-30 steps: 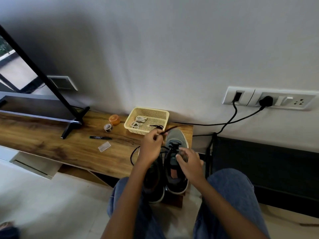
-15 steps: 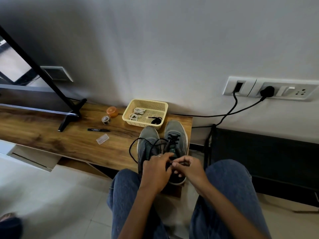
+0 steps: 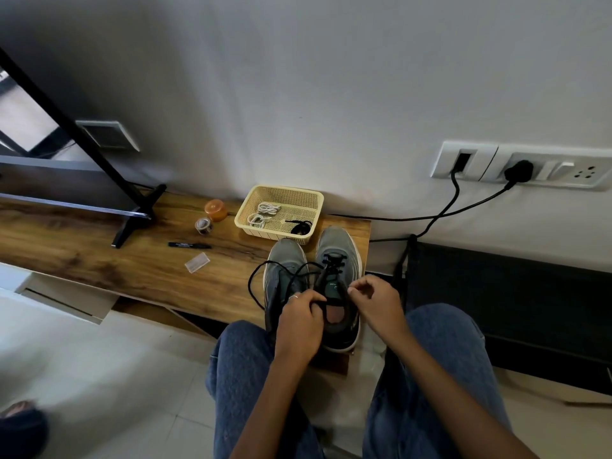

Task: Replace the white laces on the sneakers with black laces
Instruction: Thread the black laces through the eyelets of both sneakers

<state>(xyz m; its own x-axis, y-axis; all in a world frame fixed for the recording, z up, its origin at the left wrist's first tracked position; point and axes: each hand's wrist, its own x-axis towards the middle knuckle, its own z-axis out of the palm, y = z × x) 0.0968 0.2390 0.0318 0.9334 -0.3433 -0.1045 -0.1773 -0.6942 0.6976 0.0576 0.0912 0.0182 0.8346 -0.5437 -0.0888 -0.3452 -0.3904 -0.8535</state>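
Two grey sneakers side by side at the bench's (image 3: 99, 260) right end, toes toward the wall. Right sneaker (image 3: 337, 256) has the black lace (image 3: 332, 261) threaded through its front eyelets. Left hand (image 3: 303, 321) fingers curled, pinching the lace at the tongue; right hand (image 3: 374, 301) fingers pinching the other end. Slack loops over the left sneaker (image 3: 284, 260). Yellow basket (image 3: 281, 193) just behind the toes holds white laces (image 3: 263, 213) and another black lace (image 3: 299, 226). Marker (image 3: 188, 245) toward bench middle
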